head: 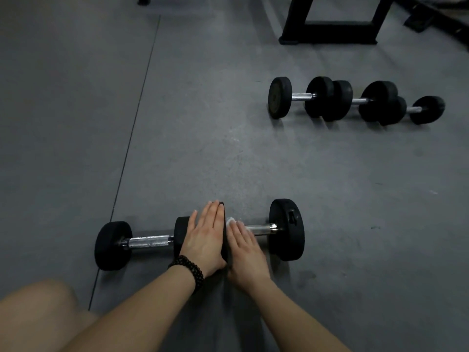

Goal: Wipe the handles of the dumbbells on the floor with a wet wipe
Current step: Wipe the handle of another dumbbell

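Bare knee (38,313): at the near left corner of the view, we see it over the grey floor (177,123).
Left hand (205,240): we lay it flat, fingers straight and together, against the inner weight plate (224,235) of the near right dumbbell (286,229); it grips nothing. A dark bead bracelet (189,271) circles its wrist.
Right hand (245,250): we press it, fingers nearly straight, down on the white wet wipe (232,221), which lies on the chrome handle (261,228) just beside that plate.
Near left dumbbell (114,245): it lies end to end with the right one, its chrome bar bare, by the dark seam (132,138) in the floor.
Far dumbbells (355,101): three lie in a row, plates touching, well apart from us toward the far right.
Black frame (330,34): its base stands at the far edge, beyond the row.
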`<state>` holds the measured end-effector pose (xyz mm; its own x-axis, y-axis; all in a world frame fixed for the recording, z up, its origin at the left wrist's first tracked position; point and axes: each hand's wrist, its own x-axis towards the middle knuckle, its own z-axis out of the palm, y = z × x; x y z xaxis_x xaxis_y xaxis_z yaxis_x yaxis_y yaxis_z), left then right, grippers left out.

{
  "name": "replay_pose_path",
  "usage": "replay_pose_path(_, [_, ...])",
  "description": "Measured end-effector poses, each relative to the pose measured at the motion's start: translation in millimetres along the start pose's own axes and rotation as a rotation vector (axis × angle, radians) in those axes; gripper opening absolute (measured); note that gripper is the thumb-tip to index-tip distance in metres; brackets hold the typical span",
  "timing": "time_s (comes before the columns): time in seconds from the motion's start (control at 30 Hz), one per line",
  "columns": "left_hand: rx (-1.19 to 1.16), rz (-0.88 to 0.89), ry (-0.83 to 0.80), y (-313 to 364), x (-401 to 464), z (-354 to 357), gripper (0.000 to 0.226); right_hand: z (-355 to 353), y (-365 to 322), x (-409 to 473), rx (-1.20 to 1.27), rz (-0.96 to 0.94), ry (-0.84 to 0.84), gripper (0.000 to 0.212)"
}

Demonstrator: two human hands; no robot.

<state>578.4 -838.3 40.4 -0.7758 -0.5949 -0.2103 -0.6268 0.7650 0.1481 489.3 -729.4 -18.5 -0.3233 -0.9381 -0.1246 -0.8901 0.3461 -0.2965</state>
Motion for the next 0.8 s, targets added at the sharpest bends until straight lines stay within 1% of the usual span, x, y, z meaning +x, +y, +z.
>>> replay_pose_path(0.03, [0.0, 0.0, -0.001, -0.3, 0.1, 0.0, 0.136, 0.6, 9.1, -0.5, -0.032, 0.015, 0.024, 0.087])
replay_pose_path(0.1, [0.001, 0.006, -0.012, -0.4, -0.2, -0.5, 0.14, 4.8, 31.5, -5.9, -0.059, 0.186, 0.109, 0.078])
replay_pose_path(0.13, [0.004, 0.007, -0.009, -0.7, -0.8, 0.4, 0.141, 4.6, 36.0, -8.7, -0.058, 0.268, 0.157, 0.078])
replay_pose_path(0.17, [0.006, 0.006, -0.005, -0.3, -1.6, 0.8, 0.141, 4.3, 32.1, -8.9, -0.044, 0.315, 0.157, 0.082])
replay_pose_path(0.2, [0.005, 0.006, -0.004, 0.2, -2.2, 1.1, 0.14, 4.6, 22.9, -6.2, -0.027, 0.303, 0.141, 0.089])
replay_pose_path(0.23, [-0.001, 0.006, -0.003, 0.5, -2.0, 1.5, 0.137, 6.6, 11.4, -1.6, -0.019, 0.228, 0.089, 0.094])
replay_pose_path(0.3, [-0.012, 0.003, 0.008, 0.4, -1.1, 1.9, 0.132, 7.1, -5.0, 2.7, -0.026, 0.051, -0.003, 0.094])
replay_pose_path(0.33, [-0.015, 0.001, 0.011, 0.1, 0.1, 1.5, 0.131, 4.9, -2.1, 2.9, -0.051, 0.008, -0.003, 0.092])
replay_pose_path(0.37, [-0.014, -0.001, 0.007, -0.4, 0.8, 0.9, 0.133, 3.2, 7.1, 1.2, -0.074, 0.016, 0.016, 0.092])
replay_pose_path(0.4, [-0.011, 0.003, -0.001, -0.6, 1.8, 0.5, 0.137, 3.9, 18.5, -0.8, -0.09, 0.084, 0.044, 0.093])
replay_pose_path(0.47, [-0.007, 0.005, -0.003, -1.6, 2.5, 0.2, 0.142, 4.7, 32.7, -6.4, -0.076, 0.283, 0.114, 0.094])
replay_pose_path(0.5, [-0.009, 0.006, -0.005, -1.5, 2.8, -0.4, 0.143, 5.6, 29.6, -6.9, -0.055, 0.331, 0.106, 0.096])
replay_pose_path(0.53, [-0.011, 0.006, -0.007, -1.4, 3.4, -0.5, 0.143, 6.6, 22.5, -5.2, -0.042, 0.321, 0.086, 0.099])
replay_pose_path(0.63, [-0.021, 0.005, -0.026, -2.4, 4.7, -3.3, 0.142, 17.3, 10.5, -3.7, -0.119, 0.095, 0.001, 0.104])
replay_pose_path(0.67, [-0.024, 0.007, -0.029, -2.8, 5.6, -3.9, 0.142, 17.1, 15.2, -5.8, -0.139, 0.096, -0.007, 0.103])
replay_pose_path(0.77, [-0.025, 0.007, -0.031, -3.3, 7.2, -5.4, 0.144, 11.4, 27.1, -13.7, -0.092, 0.349, 0.068, 0.105])
replay_pose_path(0.8, [-0.029, 0.008, -0.033, -3.4, 7.9, -5.4, 0.145, 11.7, 21.6, -12.5, -0.06, 0.374, 0.058, 0.104])
